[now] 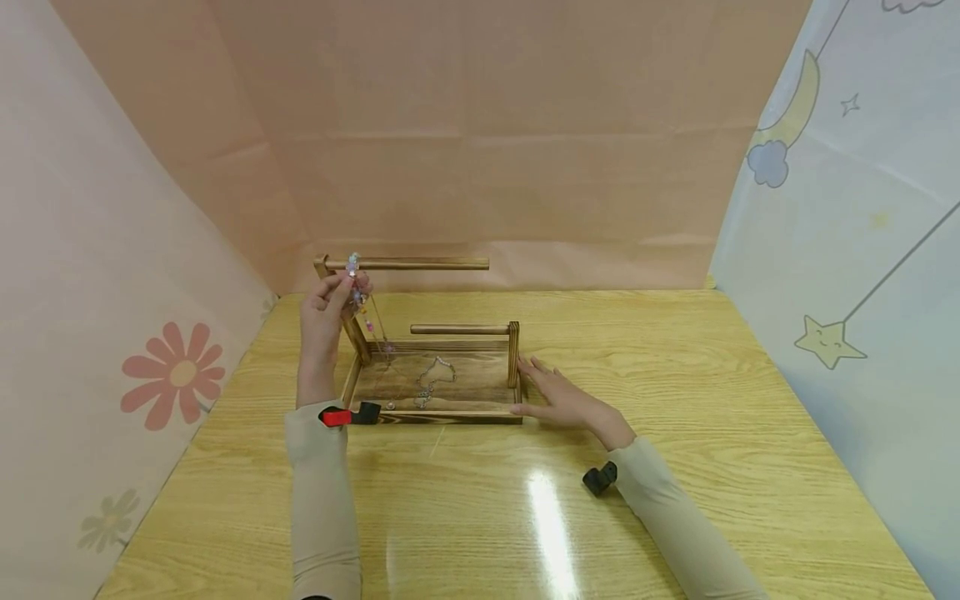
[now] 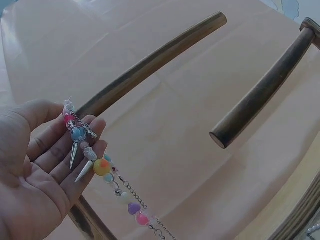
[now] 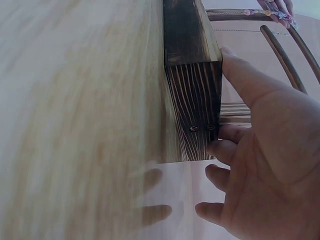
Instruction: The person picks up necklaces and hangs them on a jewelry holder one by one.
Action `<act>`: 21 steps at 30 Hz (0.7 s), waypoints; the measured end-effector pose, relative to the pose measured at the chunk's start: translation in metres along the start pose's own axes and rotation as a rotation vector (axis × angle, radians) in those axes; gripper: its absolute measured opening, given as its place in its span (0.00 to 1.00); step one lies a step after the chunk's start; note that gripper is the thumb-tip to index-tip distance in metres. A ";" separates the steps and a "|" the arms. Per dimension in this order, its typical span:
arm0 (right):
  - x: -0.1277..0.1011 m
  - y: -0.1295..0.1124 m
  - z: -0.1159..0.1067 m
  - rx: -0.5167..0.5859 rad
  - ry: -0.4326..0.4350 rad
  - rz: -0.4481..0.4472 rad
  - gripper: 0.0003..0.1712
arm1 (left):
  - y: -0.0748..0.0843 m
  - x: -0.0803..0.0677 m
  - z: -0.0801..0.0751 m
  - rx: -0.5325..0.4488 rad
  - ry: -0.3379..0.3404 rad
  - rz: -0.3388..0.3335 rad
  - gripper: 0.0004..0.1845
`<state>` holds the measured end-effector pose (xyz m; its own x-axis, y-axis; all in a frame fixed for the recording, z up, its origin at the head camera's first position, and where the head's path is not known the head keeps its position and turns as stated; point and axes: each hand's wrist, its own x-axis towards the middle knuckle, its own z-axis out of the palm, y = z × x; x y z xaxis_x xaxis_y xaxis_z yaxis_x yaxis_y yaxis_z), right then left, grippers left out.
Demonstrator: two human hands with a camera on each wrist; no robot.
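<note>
Near the left end of the wooden jewelry stand's upper bar (image 1: 427,264), my left hand (image 1: 322,321) pinches a beaded necklace (image 2: 102,167) between thumb and fingers. Colourful beads, silver spikes and a thin chain hang from it toward the tray. My right hand (image 1: 558,396) touches the right end of the stand's base (image 3: 192,105), thumb at the front top edge and fingers spread along the end beside the short post (image 1: 513,354). Inside the tray (image 1: 450,418) lies a silver chain (image 1: 423,393), with a small round piece (image 1: 391,406) near the front left.
A lower bar (image 1: 459,330) juts leftward from the right post, below the upper bar. The stand sits on a wood-grain table (image 1: 675,375), with a pinkish backdrop (image 1: 525,167) behind and patterned sheets at both sides.
</note>
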<state>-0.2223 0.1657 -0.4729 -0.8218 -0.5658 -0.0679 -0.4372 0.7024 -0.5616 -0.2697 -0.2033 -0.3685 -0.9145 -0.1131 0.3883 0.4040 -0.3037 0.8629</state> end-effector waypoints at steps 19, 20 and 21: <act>0.000 0.000 -0.001 0.001 0.002 -0.008 0.51 | -0.009 -0.008 -0.006 0.068 0.016 -0.045 0.16; 0.000 0.000 -0.001 0.003 0.003 -0.009 0.51 | -0.009 -0.008 -0.006 0.075 0.014 -0.050 0.17; 0.000 0.000 -0.001 0.008 0.002 -0.007 0.51 | -0.008 -0.008 -0.006 0.082 0.013 -0.054 0.17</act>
<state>-0.2224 0.1664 -0.4727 -0.8194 -0.5698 -0.0623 -0.4400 0.6949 -0.5688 -0.2654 -0.2057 -0.3809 -0.9351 -0.1107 0.3368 0.3538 -0.2314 0.9062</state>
